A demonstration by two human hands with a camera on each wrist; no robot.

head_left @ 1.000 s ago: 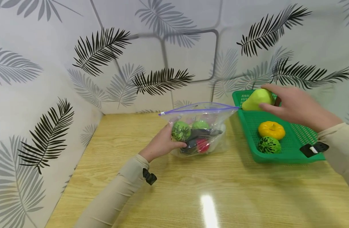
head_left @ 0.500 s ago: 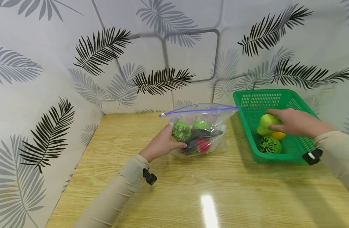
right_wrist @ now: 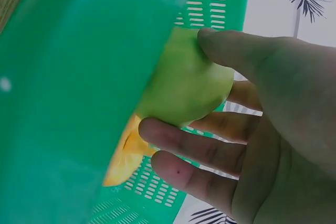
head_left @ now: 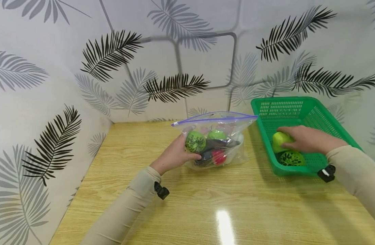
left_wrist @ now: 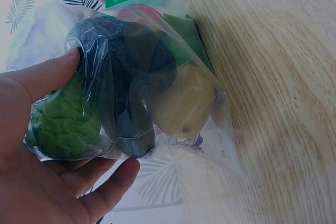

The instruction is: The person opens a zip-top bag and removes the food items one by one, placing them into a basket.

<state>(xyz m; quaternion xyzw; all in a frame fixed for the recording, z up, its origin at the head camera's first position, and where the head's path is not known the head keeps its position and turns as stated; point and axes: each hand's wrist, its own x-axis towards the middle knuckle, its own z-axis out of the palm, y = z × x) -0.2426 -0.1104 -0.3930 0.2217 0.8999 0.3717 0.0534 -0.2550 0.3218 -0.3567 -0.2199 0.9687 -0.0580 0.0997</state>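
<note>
My left hand (head_left: 175, 154) grips the left side of a clear zip bag (head_left: 242, 149), its thumb in front. Through the plastic show a patterned green gourd (head_left: 195, 141), a plain green round piece (head_left: 216, 134), dark long vegetables like eggplants (head_left: 218, 143) and a red piece (head_left: 219, 157). The left wrist view adds a brownish-yellow round piece (left_wrist: 184, 100). Inside the green basket (head_left: 268, 160), my right hand (head_left: 310, 139) holds a yellow-green pear (head_left: 280, 141) between thumb and fingers. Close below it lies a dark-striped green gourd (head_left: 292, 159). A small yellow pumpkin (right_wrist: 126, 156), hidden in the head view, appears beside the pear.
The basket stands right of the bag on a wooden table (head_left: 187, 211), near the leaf-patterned wall (head_left: 205, 61). Along the bag's top runs a purple zip strip (head_left: 218, 119), with a white slider (head_left: 175, 124) at its left end.
My right hand has brought the pear down from the basket's back left rim into the basket, toward its front left, covering the yellow pumpkin. My left hand and the bag have stayed in place.
</note>
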